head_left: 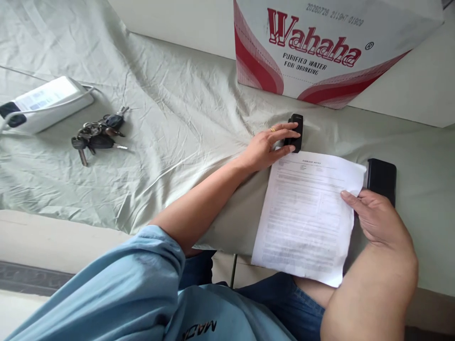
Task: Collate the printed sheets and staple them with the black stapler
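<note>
My right hand (382, 218) pinches the right edge of a printed sheet of paper (305, 213), thumb on top and the other fingers hidden behind. The sheet is white with small dense text and tilts over the table's front edge. My left hand (270, 147), a ring on one finger, reaches past the sheet's top left corner. Its fingers and thumb are closed over a small black stapler-like object (297, 128) on the cloth. Its exact kind is partly hidden by the fingers. A black rectangular case (382, 177) lies just beyond my right hand.
A red and white water carton (313, 57) stands at the back. On the left, a bunch of keys (99, 135) lies near a white power bank-like box (50, 106) with a cable around it. Wrinkled pale green cloth (170, 109) covers the surface.
</note>
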A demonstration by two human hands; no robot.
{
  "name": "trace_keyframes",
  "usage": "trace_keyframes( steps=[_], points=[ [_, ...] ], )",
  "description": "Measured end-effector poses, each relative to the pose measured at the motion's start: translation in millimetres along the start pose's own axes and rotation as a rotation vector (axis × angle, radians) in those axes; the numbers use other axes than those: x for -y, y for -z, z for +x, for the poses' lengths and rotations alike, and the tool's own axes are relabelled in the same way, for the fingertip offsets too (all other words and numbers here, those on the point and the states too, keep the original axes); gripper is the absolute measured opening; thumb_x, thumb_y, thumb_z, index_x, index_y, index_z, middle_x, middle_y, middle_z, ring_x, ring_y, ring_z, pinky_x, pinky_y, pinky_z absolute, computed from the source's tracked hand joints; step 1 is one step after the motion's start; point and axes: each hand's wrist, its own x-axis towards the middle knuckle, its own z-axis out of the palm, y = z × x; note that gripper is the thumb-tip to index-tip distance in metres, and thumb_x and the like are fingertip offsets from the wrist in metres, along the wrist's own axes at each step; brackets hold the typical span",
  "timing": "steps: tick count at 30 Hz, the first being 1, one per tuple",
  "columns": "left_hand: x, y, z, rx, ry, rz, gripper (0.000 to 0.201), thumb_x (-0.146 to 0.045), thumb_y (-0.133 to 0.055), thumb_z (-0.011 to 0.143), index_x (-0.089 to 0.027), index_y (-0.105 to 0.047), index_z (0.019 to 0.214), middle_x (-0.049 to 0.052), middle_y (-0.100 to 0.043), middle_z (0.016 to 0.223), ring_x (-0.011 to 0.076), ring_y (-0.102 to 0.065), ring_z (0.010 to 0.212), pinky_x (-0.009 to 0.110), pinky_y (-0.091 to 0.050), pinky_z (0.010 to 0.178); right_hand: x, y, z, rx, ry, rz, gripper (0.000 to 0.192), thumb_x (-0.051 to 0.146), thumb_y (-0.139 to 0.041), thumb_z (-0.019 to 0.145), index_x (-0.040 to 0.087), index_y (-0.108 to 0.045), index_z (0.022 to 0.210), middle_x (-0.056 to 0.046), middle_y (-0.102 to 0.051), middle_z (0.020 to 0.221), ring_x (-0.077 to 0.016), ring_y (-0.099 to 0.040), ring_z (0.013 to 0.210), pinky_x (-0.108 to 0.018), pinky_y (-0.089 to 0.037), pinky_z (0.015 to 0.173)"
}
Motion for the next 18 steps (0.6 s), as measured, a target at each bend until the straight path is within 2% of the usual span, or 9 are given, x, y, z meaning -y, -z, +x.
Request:
trace_keyframes(
  steps=[2,3,6,8,10,14,16,18],
  points=[
    [-0.1,2.0,-0.4,-0.056,0.052,-0.099,0.034,-0.048,-0.072,0.113,-0.026,-0.079,0.139,0.013,-0.077,0.161,0.0260,-0.079,0.137,0.041,-0.062,0.119,1.0,5.3,-7.9,0.086,0.007,-0.024,0.052,0.072,-0.107,0.068,0.028,-0.090,0.090,-0.006,-0.092,0.101,-0.0340,-0.087,0.101,-0.054,-0.070,0.112],
    [-0.9,3.0,-0.5,-0.083,0.100,-0.141,0.038,-0.054,-0.071,0.114,-0.025,-0.079,0.138,0.012,-0.082,0.152,0.0237,-0.082,0.125,0.038,-0.065,0.110,1.3,7.5,-11.1,0.089,0.019,-0.018,0.050,0.071,-0.107,0.068,0.028,-0.091,0.089,-0.006,-0.092,0.102,-0.0348,-0.087,0.103,-0.055,-0.070,0.113],
    [-5.5,6.7,-0.9,-0.109,0.248,-0.271,0.059,-0.074,-0.055,0.116,-0.021,-0.081,0.118,0.011,-0.087,0.119,0.0179,-0.077,0.090,0.033,-0.064,0.084,3.2,7.4,-14.3,-0.033,0.072,0.087,0.051,0.067,-0.111,0.061,0.029,-0.092,0.088,-0.007,-0.092,0.102,-0.0357,-0.088,0.105,-0.057,-0.069,0.115],
    [-8.6,10.3,-1.2,-0.080,0.298,-0.360,0.077,-0.085,-0.040,0.116,-0.021,-0.079,0.099,0.010,-0.084,0.099,0.0155,-0.068,0.074,0.033,-0.057,0.071,6.1,2.2,-11.5,-0.133,0.103,0.172,0.054,0.065,-0.113,0.058,0.028,-0.093,0.093,-0.008,-0.093,0.105,-0.0352,-0.088,0.109,-0.057,-0.066,0.122],
    [-10.4,14.4,-1.7,-0.026,0.296,-0.424,0.083,-0.092,-0.037,0.112,-0.022,-0.074,0.086,0.008,-0.078,0.087,0.0144,-0.059,0.065,0.035,-0.049,0.064,9.6,-4.4,-7.2,-0.190,0.122,0.212,0.055,0.061,-0.114,0.057,0.028,-0.093,0.096,-0.008,-0.093,0.109,-0.0352,-0.088,0.115,-0.058,-0.062,0.128],
    [-8.1,19.2,-1.5,0.117,0.245,-0.389,0.073,-0.089,-0.075,0.097,-0.024,-0.056,0.069,0.000,-0.052,0.067,0.0136,-0.045,0.062,0.036,-0.039,0.062,13.9,-13.7,-1.2,-0.219,0.120,0.218,0.054,0.057,-0.114,0.056,0.026,-0.092,0.094,-0.008,-0.092,0.106,-0.0368,-0.085,0.124,-0.061,-0.058,0.131],
    [-4.9,18.1,-0.4,0.112,0.243,-0.368,0.077,-0.085,-0.090,0.086,-0.025,-0.046,0.067,-0.002,-0.042,0.067,0.0131,-0.041,0.065,0.036,-0.036,0.062,13.5,-16.0,0.8,-0.212,0.128,0.231,0.055,0.056,-0.114,0.057,0.026,-0.092,0.098,-0.008,-0.092,0.108,-0.0360,-0.085,0.125,-0.060,-0.057,0.133],
    [-2.2,15.6,0.9,0.056,0.252,-0.388,0.082,-0.086,-0.097,0.076,-0.025,-0.043,0.069,-0.002,-0.042,0.070,0.0128,-0.040,0.068,0.035,-0.036,0.061,11.6,-17.3,3.7,-0.222,0.150,0.254,0.060,0.055,-0.115,0.056,0.026,-0.091,0.103,-0.006,-0.092,0.111,-0.0342,-0.085,0.123,-0.060,-0.056,0.134]
  ],
)
